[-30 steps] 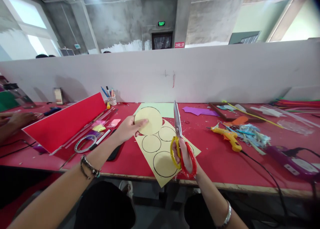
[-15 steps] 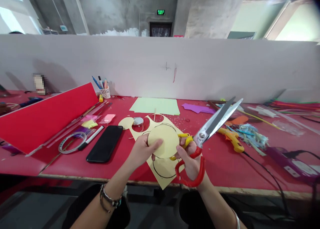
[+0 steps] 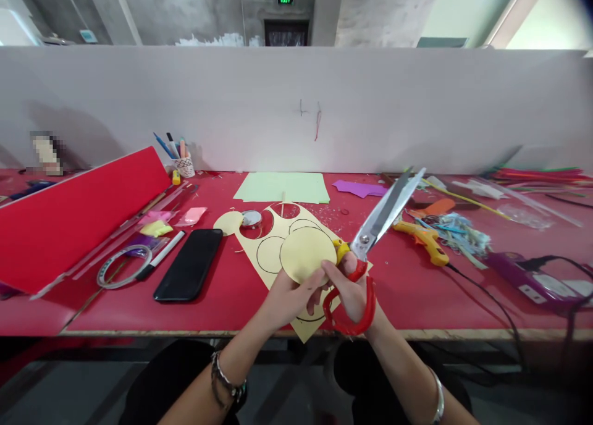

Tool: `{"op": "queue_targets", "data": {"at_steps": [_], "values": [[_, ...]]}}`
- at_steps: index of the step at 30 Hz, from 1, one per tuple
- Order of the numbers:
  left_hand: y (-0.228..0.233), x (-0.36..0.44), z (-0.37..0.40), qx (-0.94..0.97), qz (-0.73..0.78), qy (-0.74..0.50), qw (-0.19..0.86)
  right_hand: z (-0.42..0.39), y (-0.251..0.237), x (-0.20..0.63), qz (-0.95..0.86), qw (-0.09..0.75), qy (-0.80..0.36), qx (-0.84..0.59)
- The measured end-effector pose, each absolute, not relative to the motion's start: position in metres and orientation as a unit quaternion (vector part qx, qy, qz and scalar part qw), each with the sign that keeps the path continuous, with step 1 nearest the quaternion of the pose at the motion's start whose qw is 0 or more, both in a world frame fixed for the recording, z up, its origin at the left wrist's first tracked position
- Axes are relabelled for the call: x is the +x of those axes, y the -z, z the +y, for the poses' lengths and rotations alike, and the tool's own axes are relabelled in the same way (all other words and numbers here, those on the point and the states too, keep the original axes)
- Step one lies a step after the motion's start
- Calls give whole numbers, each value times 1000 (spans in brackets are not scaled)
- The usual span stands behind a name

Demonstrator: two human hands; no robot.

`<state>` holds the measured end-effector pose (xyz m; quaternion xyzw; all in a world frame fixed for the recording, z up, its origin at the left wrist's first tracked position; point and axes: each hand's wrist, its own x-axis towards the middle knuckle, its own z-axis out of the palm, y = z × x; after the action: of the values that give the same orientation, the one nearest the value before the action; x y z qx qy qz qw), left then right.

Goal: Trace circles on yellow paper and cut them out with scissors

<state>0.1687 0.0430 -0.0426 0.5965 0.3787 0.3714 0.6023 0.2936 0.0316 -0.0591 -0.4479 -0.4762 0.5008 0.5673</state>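
Standing right behind them: the left hand is pinched shut on the lower edge of a pale yellow paper disc, thumb on top and fingers under it, holding it up just above the tabletop. The right hand is right beside it, fingers curled through the red and yellow handles of a big pair of scissors. Its grip is closed around the handles, and the blades look nearly together, pointing up and away to the right of that hand. The yellow handle loop sits touching the disc's right edge.

Directly under both hands lies a yellow sheet with black drawn circles and 1 round hole already cut out near its far end. A smaller cut disc lies past the left hand, with a roll of clear tape just beside it.

Left of the left hand there's a black phone, a marker and a tape ring. To the right of the right hand sits a yellow glue gun near a pile of scraps.
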Motion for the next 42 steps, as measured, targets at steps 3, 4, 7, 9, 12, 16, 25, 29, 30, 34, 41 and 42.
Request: {"op": "queue_targets", "data": {"at_steps": [3,4,7,9,12,16,25,29,30,34,41,42], "values": [[39,174,46,568,382,-407,606,31,55,296,-479,571,-472,-471],[38,175,46,565,375,-409,611,31,55,298,-482,571,-467,-473],[34,173,46,579,350,-382,629,32,55,304,-497,557,-494,-446],[33,173,45,582,359,-366,631,33,59,306,-497,550,-519,-427],[34,177,49,568,389,-369,624,37,66,306,-476,557,-533,-424],[32,178,56,546,402,-431,595,41,68,304,-500,579,-491,-417],[-1,160,37,476,413,-626,459,23,50,299,-629,506,-412,-423],[-8,157,32,458,410,-679,401,15,48,288,-673,471,-401,-405],[-8,155,32,462,406,-685,391,14,48,286,-673,469,-410,-399],[-10,151,33,490,402,-691,347,11,47,282,-664,464,-436,-393],[-16,150,36,476,423,-707,308,11,43,282,-676,445,-419,-412],[-17,150,36,475,422,-709,306,10,42,282,-677,441,-419,-414]]}}
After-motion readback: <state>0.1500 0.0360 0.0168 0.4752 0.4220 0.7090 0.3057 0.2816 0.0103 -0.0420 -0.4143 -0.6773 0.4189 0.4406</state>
